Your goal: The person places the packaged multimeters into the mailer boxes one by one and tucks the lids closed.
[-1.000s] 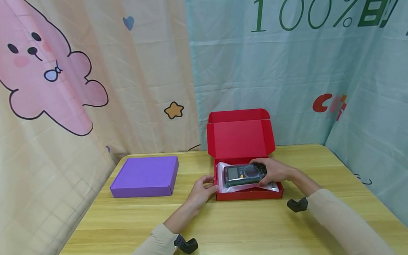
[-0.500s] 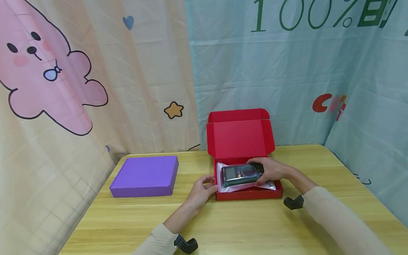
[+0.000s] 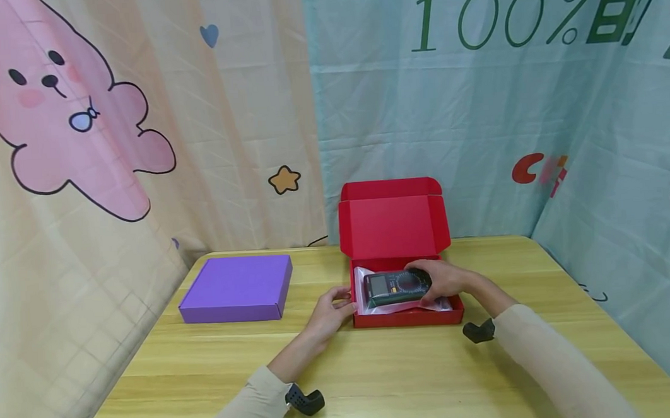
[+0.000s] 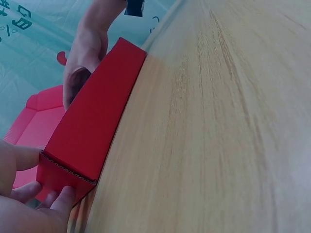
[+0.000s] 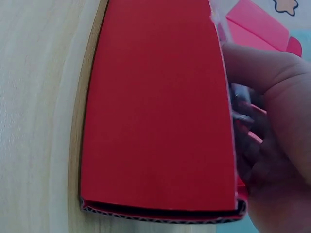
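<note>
A red cardboard box (image 3: 409,319) sits on the table with its lid (image 3: 393,225) raised behind it. Inside lies a dark multimeter (image 3: 390,285) in a clear plastic bag (image 3: 369,309), screen end to the left. My right hand (image 3: 443,278) reaches over the box's right side and grips the multimeter's right end, thumb at the near side and fingers at the far side. At the box's left end, my left hand (image 3: 326,317) holds the wall. In the left wrist view its fingers (image 4: 63,196) lie on the outer end face, with another digit at the upper rim.
A closed purple box (image 3: 237,290) lies at the back left of the wooden table (image 3: 378,383). Printed curtains (image 3: 239,113) hang behind the table and along both sides. A dark wrist camera (image 3: 305,400) juts from the left sleeve, another wrist camera (image 3: 479,332) from the right.
My right hand and the bagged multimeter have shifted slightly left and lower into the red box. My left hand stays at the box's left end.
</note>
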The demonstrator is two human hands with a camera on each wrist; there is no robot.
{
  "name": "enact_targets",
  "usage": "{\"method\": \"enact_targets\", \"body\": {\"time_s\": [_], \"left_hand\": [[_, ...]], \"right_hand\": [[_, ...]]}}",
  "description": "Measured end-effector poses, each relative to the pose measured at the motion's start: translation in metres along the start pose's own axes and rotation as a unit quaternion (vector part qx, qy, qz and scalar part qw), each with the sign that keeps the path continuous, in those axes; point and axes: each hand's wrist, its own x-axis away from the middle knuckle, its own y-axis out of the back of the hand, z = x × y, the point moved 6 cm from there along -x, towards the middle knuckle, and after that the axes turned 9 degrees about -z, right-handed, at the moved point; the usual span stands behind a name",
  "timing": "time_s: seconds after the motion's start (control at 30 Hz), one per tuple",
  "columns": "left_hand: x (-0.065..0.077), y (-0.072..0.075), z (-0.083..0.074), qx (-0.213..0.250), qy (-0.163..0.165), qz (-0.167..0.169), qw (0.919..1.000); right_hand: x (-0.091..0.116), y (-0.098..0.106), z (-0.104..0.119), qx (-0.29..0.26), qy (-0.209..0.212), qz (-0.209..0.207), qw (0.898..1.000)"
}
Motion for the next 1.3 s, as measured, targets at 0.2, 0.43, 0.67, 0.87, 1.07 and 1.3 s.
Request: {"method": "enact_targets", "body": {"time_s": [0.2,0.43,0.67,0.87,1.07,1.3], "left_hand": [[0.001,-0.002,0.0,-0.003,-0.001,0.0,1.0],[0.001,-0.001,0.0,0.002,0.006,0.0,1.0],[0.0,0.001,-0.002,0.004,0.006,-0.002,1.0],[0.0,0.001,-0.006,-0.01,0.007,-0.004,0.9999],[-0.003,0.002,-0.007,-0.026,0.004,-0.012,0.9996],[-0.01,0.004,-0.019,-0.057,-0.013,-0.027,0.9979]], "right_hand": [[0.001,-0.003,0.0,0.033,-0.007,0.009,0.999],[0.0,0.002,-0.002,-0.044,-0.035,-0.014,0.998],[0.002,0.009,0.002,-0.089,-0.046,-0.042,0.994],[0.003,0.015,0.004,-0.116,-0.04,-0.059,0.991],[0.005,0.02,0.006,-0.125,-0.038,-0.067,0.989],[0.006,0.033,0.007,-0.136,-0.017,-0.087,0.987]]}}
